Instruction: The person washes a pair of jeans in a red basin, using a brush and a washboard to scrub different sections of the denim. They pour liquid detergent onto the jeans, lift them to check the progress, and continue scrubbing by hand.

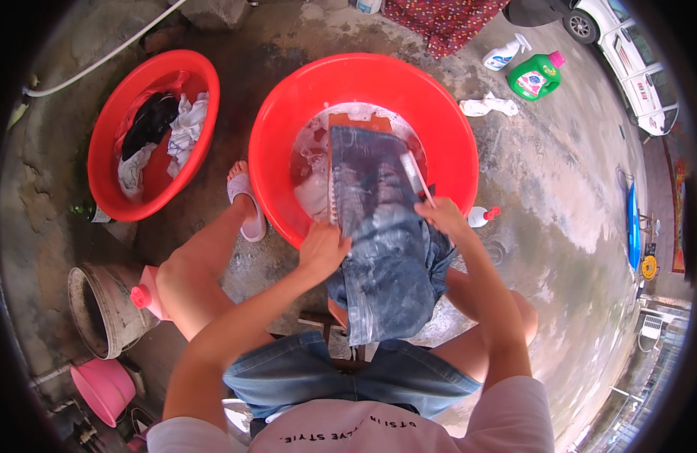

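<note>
Wet dark blue jeans (pixel 382 226) lie over an orange-brown washboard (pixel 359 120), which stands tilted in a large red plastic basin (pixel 275 119). Sudsy water (pixel 311 144) and a pale submerged cloth show in the basin. My left hand (pixel 324 246) is closed on the left edge of the jeans. In my right hand (pixel 443 216) is the handle of a scrubbing brush (pixel 414 172); its head is over the right side of the jeans. Some folds below that hand are partly hidden by the arm.
A red basin (pixel 208 130) with wet clothes stands at the left. Below it are a dirty bucket (pixel 113 311), a pink container (pixel 150 294) and a pink bucket (pixel 104 389). At the right are a green detergent bottle (pixel 535 76), a spray bottle (pixel 504 54), a white cloth (pixel 488 106) and a white bottle (pixel 478 217).
</note>
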